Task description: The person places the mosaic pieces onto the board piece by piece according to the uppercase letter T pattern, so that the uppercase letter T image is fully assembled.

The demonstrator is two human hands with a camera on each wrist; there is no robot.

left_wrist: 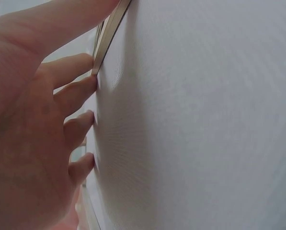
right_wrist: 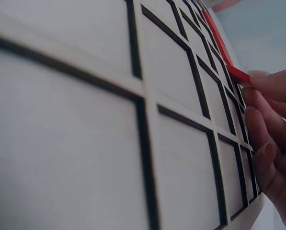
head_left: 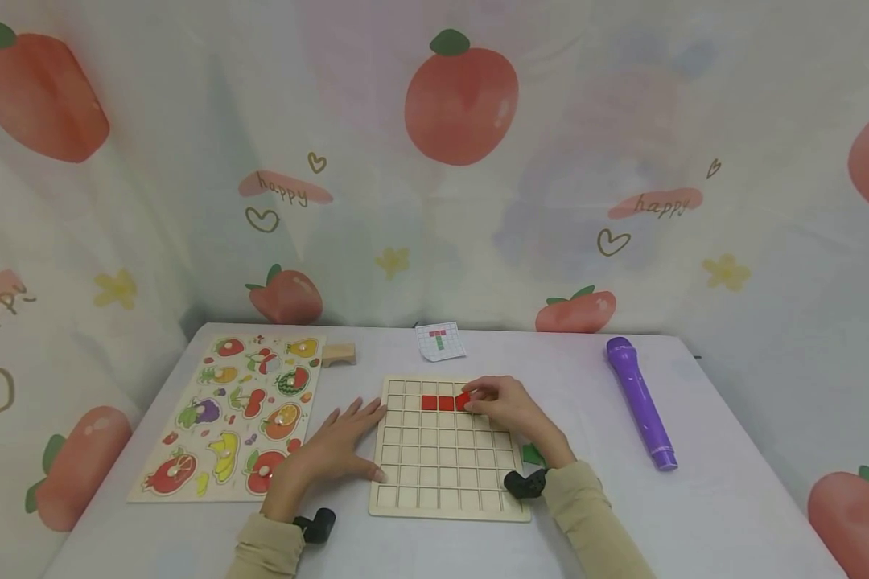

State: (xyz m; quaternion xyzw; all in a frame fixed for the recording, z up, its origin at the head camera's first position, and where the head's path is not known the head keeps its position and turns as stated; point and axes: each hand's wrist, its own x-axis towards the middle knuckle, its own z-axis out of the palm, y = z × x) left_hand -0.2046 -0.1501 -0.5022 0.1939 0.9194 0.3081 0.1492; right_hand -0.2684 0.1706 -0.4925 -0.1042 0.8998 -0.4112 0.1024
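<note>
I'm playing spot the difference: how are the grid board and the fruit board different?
The grid board has pale squares and red tiles; the fruit board has colourful fruit. The grid board lies near the middle of the table; the fruit board lies farther left. Both lie flat.

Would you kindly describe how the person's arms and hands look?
The left sleeve and right sleeve are beige, ending near the wrists. A small black device sits by the left wrist, and a similar black unit by the right. Neither the left hand nor the right hand wears a glove.
</note>
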